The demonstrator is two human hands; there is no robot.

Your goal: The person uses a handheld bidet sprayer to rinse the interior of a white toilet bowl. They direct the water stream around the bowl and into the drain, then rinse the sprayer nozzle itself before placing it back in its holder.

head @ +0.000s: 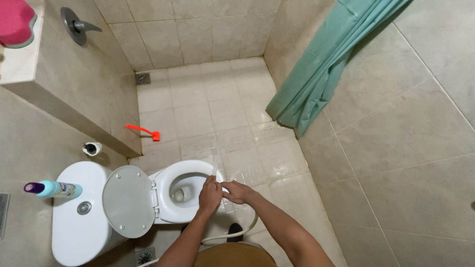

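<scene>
A pale tiled floor (208, 113) is carrying most of what is here, its squares shining wet near the middle. A white toilet (185, 190) is standing on it at the lower left, with its lid (128, 200) tipped up against the tank (79, 217). An orange brush (143, 131) is lying on the tiles just beside the low dividing wall. A square drain grate (142, 78) is sitting in the far corner, and a second grate (146, 255) is showing at the toilet's foot. A green shower curtain (321, 69) is trailing down so that its hem is touching the floor. A white hose (237, 232) is curling across the tiles near the bottom edge.
</scene>
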